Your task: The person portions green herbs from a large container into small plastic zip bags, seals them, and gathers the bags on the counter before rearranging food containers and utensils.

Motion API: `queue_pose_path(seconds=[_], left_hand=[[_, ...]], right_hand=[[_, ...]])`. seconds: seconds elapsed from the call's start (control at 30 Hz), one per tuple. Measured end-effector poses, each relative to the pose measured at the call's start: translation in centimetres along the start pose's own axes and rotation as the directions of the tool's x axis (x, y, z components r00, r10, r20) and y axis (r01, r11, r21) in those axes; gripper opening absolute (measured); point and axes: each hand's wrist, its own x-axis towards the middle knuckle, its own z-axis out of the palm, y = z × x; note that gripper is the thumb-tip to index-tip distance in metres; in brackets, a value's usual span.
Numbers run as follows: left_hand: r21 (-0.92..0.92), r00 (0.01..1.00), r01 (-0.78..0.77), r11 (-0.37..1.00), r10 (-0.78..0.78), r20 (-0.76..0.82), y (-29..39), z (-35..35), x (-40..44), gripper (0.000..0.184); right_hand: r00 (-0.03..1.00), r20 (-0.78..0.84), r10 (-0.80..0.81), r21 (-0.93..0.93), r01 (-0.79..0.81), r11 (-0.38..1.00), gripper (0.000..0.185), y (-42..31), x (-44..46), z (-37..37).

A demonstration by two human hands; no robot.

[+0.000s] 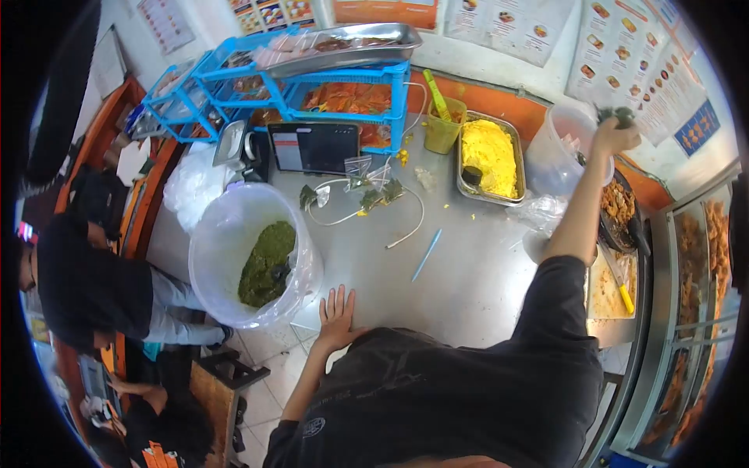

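Observation:
My left hand (337, 321) rests at the table's near edge with its fingers stretched out, holding nothing. Beside it stands a big clear tub (207, 269) lined with plastic, with a dark green paste (265, 261) inside. At the far right, my right hand (616, 140) is raised above a translucent white bucket (558, 168). Its fingers are closed on a dark green bundle (618, 115), which looks like small bagged portions. Similar small plastic bags of green paste (382, 193) lie mid-table near a white cable (409, 235).
A tablet (314, 148) stands before blue crates (398, 101) topped by a metal tray (402, 47). A yellow mash tray (460, 183), a green jug (442, 139) and a blue pen (426, 256) are on the table (468, 288). A yellow-handled knife (624, 296) lies right. Other people (94, 273) are at left.

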Motion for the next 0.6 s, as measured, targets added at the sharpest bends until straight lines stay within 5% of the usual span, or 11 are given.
queue_pose_path(seconds=[0.07, 0.13, 0.2, 0.27, 0.33, 0.37, 0.4, 0.43, 0.5, 0.6], left_hand=[[0.034, 1.0, 0.004, 0.999, -0.004, -0.005, -0.6, 0.4, 0.2, 0.106], [0.014, 1.0, 0.023, 1.0, -0.023, 0.005, -0.1, -0.4, 0.2, 0.105], [-0.012, 1.0, 0.013, 1.0, -0.013, -0.018, 0.0, -0.3, 0.0, 0.105], [0.003, 1.0, 0.021, 1.0, -0.021, -0.021, -0.1, -0.2, 0.0, 0.106], [0.037, 1.0, 0.022, 0.999, -0.021, -0.018, -0.1, -0.1, 0.1, 0.106], [0.026, 1.0, 0.023, 0.999, -0.022, -0.018, -0.1, -0.2, 0.0, 0.106], [0.016, 1.0, 0.023, 1.0, -0.022, -0.019, -0.1, -0.2, 0.1, 0.106], [0.005, 0.999, 0.024, 1.0, -0.024, -0.02, -0.1, -0.2, 0.0, 0.105], [0.009, 0.999, 0.03, 1.0, -0.03, -0.014, 0.0, -0.2, -0.1, 0.104], [0.0, 0.999, 0.03, 1.0, -0.03, -0.04, -0.2, 0.2, 0.2, 0.104]], right_hand=[[0.808, 0.587, 0.048, -0.283, 0.15, 0.947, 0.041, 5.9, 0.0, 1.7], [0.464, 0.866, 0.186, -0.381, 0.373, 0.846, 0.039, 6.3, -1.4, 2.1], [0.648, 0.76, -0.039, -0.228, 0.322, 0.919, 0.038, 0.7, -4.2, 0.1], [0.694, 0.661, -0.286, 0.199, 0.206, 0.958, 0.036, -7.2, -8.8, -2.8], [0.435, 0.809, -0.395, 0.454, -0.035, 0.89, 0.032, -11.7, -17.2, -4.4], [0.255, 0.912, -0.32, 0.389, -0.301, 0.871, 0.029, -17.7, -20.1, -8.8], [0.018, 0.881, -0.473, 0.446, -0.367, 0.817, 0.03, -16.8, -26.9, -6.6], [-0.037, 0.874, -0.485, 0.462, -0.251, 0.851, 0.034, -20.1, -29.1, -9.1], [-0.039, 0.911, -0.41, 0.407, -0.06, 0.911, 0.035, -21.2, -37.7, -9.1], [0.153, 0.96, -0.234, 0.211, 0.154, 0.965, 0.033, -21.5, -43.1, -7.9]])
